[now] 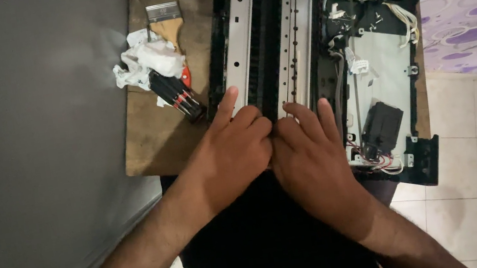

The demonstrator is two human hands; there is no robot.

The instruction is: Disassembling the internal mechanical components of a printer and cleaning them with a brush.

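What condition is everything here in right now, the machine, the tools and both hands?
Printer: cover off, insides exposed.
Left hand: pressed on the printer's near edge, index finger extended.
Right hand: fingers resting on the metal rail.
Screwdrivers: lying bundled.
Paintbrush: lying flat.
Tissue: crumpled.

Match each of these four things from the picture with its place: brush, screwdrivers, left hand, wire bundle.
Things:
1. brush
2. screwdrivers
3. left hand
4. wire bundle

Places:
A. on the near end of the left metal rail
B. at the far edge of the wooden board
C. at the near right corner of the opened printer
D. beside the white crumpled cloth, tips toward the printer

Pairs: 1-B, 2-D, 3-A, 4-C
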